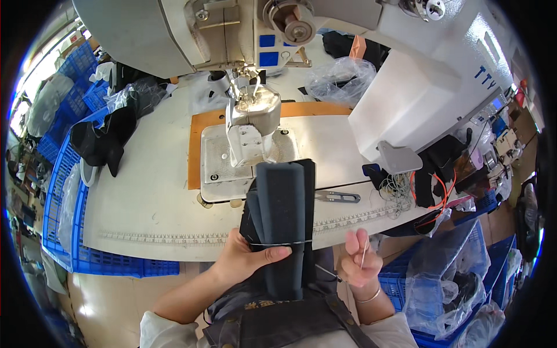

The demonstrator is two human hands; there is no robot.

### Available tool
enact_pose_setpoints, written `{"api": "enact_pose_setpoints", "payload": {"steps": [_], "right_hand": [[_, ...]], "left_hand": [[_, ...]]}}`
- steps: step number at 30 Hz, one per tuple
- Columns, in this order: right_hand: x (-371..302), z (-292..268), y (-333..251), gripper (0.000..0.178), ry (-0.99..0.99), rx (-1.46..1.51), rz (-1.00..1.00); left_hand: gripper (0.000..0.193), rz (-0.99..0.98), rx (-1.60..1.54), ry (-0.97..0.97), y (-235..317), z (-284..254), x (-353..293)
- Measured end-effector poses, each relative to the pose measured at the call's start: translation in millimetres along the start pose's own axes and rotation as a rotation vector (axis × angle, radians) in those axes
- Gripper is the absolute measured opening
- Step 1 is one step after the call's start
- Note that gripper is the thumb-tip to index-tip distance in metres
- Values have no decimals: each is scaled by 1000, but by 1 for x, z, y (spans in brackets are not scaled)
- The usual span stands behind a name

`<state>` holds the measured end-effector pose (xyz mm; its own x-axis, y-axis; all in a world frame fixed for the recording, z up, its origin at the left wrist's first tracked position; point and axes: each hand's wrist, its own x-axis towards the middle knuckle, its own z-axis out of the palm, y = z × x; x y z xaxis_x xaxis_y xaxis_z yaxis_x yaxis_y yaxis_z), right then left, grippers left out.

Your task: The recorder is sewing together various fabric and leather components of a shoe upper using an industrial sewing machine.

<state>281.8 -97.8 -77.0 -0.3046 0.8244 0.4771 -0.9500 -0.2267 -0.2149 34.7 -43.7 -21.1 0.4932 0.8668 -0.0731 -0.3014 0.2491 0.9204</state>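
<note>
My left hand (249,255) grips a bundle of black fabric pieces (281,203), its thumb pressed on the near face. The long, flat pieces are stacked and stand in front of the sewing machine (253,113), over the table's near edge. Across the bundle, beside my thumb, runs a thin light string (299,242). My right hand (360,261) is off to the right, apart from the bundle, fingers closed on a thin string end (364,255). A strand also stretches from the bundle's side toward that hand. Thread snips (337,197) lie just right of the bundle.
Printed measuring tape (168,239) follows the white table's (145,197) curved front edge. Tangled thread (395,194) and an orange cord (447,191) lie at the right. Blue crates (125,267) flank the table, and black pieces (104,139) hang over the left one.
</note>
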Motion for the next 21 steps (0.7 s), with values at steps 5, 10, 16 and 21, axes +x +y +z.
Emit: {"api": "enact_pose_setpoints", "payload": {"steps": [5,10,16,21], "right_hand": [[34,29,8,79,180,78,-65],[57,42,6,102,415,-648,65],[86,75,-16,99,-167,-1740,246],[100,69,28,59,-404,-2487,177]], "left_hand": [[22,266,67,236,-1,19,-4],[64,750,1402,-163,33,8,-13],[46,785,2145,-199,58,1,-13],[24,650,2196,-312,50,12,4]]}}
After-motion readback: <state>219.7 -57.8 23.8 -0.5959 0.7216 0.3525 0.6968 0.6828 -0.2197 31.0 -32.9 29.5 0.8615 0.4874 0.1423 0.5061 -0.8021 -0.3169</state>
